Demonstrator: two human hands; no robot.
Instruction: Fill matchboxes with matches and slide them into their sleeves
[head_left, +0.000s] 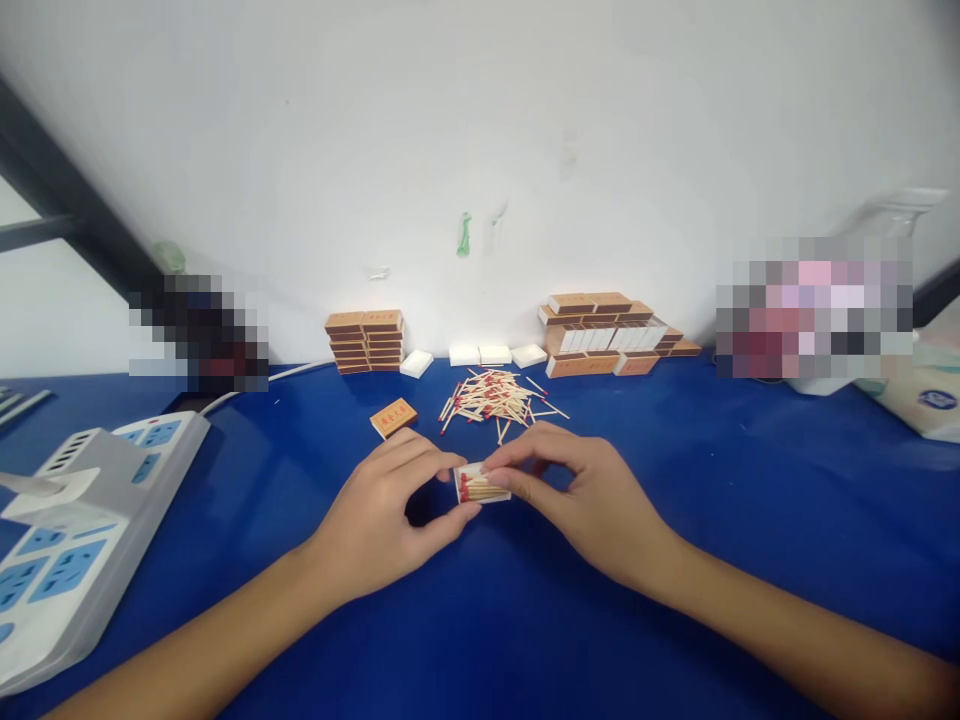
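Note:
A small white matchbox tray (pixel 484 495) lies on the blue table with red-tipped matches (pixel 480 482) inside. At its left end is my left hand (pixel 382 505), thumb and fingers apart around the corner. My right hand (pixel 596 495) has its thumb and fingertips together over the tray's right part, on the matches; what they pinch is too small to tell. An orange matchbox sleeve (pixel 394 417) rests just beyond my left hand. Behind the tray is a loose pile of matches (pixel 495 397).
White trays (pixel 480 355) stand by the wall, between stacked matchboxes on the left (pixel 366 341) and a larger stack on the right (pixel 600 335). A white power strip (pixel 161 490) with a plug lies at the left; a tissue pack (pixel 922 385) is at the right.

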